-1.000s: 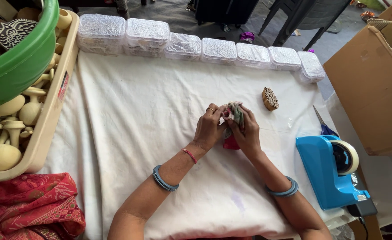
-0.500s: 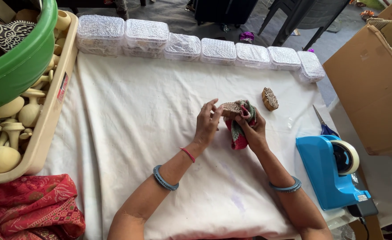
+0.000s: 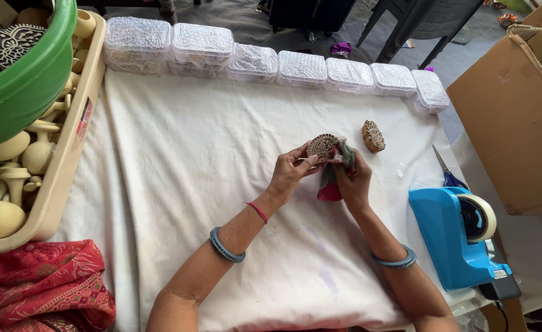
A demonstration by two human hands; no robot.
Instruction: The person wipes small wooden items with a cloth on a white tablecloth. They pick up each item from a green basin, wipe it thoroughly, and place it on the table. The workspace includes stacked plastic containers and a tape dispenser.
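Observation:
My left hand (image 3: 290,172) grips a round carved wooden block (image 3: 321,146), its patterned face turned up, above the white cloth (image 3: 191,160). My right hand (image 3: 354,181) holds a red and green patterned rag (image 3: 332,178) bunched against the block's right side, and the rag hangs down below the fingers. A second carved wooden block (image 3: 373,136), oval in shape, lies on the cloth just right of my hands.
A row of several bubble-wrapped clear boxes (image 3: 271,61) lines the far edge. A blue tape dispenser (image 3: 461,237) and scissors (image 3: 448,172) sit at right beside a cardboard box (image 3: 517,117). At left a tray of wooden handles (image 3: 19,166), a green tub (image 3: 25,80) and red fabric (image 3: 43,286).
My hands rose slightly away from me and the block turned, so its carved round face now shows. The rag shifted from under the hands to the block's right side.

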